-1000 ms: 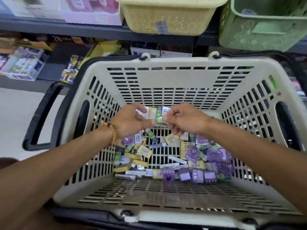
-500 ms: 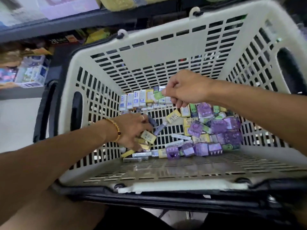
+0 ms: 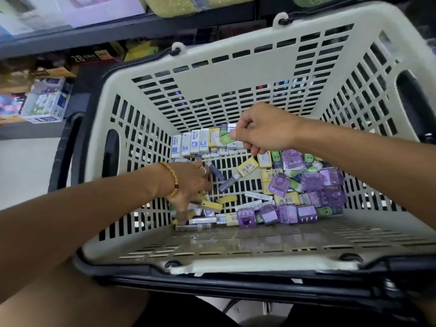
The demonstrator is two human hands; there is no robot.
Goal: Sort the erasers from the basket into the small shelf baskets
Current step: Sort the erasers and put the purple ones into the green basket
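A small light-green wrapped eraser (image 3: 225, 138) sits pinched at the fingertips of the right hand (image 3: 264, 133), held above the far end of the cream slotted plastic shopping basket (image 3: 236, 74), that grip clenched tight on it. Below it, a neat row of white-and-blue sleeved erasers (image 3: 191, 143) stands upright against the basket's back wall. Down on the basket floor lies the loose heap: clear purple cube-shaped erasers (image 3: 306, 182) crowd the right side, yellow barcoded flat erasers (image 3: 247, 167) lie scattered in the middle, more green ones mixed among them. The left hand (image 3: 191, 187), with an amber bead bracelet (image 3: 173, 179) on its wrist, reaches down into the left part of the pile, fingers pointing into the yellow and white pieces; it is blurred, so whether its grip has taken anything cannot be told. Beyond the basket, a dark shelf edge (image 3: 94, 35) carries a yellow perforated plastic basket (image 3: 188, 5).
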